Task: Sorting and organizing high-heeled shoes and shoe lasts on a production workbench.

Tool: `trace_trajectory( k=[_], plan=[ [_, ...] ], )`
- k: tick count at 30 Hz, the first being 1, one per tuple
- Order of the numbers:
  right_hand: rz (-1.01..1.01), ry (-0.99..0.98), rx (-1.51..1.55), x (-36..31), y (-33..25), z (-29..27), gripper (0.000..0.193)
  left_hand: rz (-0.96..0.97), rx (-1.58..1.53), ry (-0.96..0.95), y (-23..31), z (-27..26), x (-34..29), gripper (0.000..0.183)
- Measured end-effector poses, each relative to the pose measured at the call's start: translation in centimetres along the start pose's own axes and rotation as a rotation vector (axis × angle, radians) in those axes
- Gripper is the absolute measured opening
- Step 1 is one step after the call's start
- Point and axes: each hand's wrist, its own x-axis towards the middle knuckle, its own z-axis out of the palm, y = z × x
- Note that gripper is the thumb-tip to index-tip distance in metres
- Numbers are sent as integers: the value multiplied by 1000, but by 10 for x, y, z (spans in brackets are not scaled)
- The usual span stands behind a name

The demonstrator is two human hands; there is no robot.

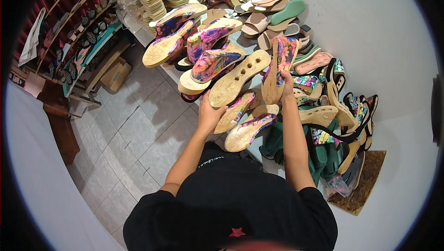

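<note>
My left hand [210, 115] is closed round the heel end of a wooden wedge sandal [232, 79], its pale sole turned up and showing several dark holes. A second wedge sandal [274, 76], covered in floral print and stood on edge, is gripped by my right hand [287, 86] at its side. The two sandals are close side by side over the table. More floral wedge sandals [213, 65] lie soles up to the left of my hands. Just below them, between my forearms, rest other floral wedge sandals [249, 132].
Multicoloured wedge sandals with black straps [340, 98] and dark green footwear [319, 158] crowd the right side, near a worn brown board [363, 181]. Flat sandals [270, 10] and stacked pale soles [152, 1] stand farther back. A shoe rack [92, 38] is at left, beyond the tiled floor [125, 135].
</note>
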Motion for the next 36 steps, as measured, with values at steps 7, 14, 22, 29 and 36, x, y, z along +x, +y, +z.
trace_trajectory(
  k=[7,14,22,29,36],
  plan=[
    [-73,83,-11,-23,-7,27,34,24,-100,2,-4,1,-5,78],
    [-325,131,143,-61,-34,15,47,-112,-968,-326,22,-5,-34,60],
    [-213,-111,248,-72,-40,68,68,-26,-690,-768,65,21,-33,69],
    [-67,-88,-467,-105,-59,93,93,83,-719,-413,78,35,-47,54],
    [-10,5,-73,-162,-38,74,89,-93,-603,-319,94,23,-63,38]
  ],
)
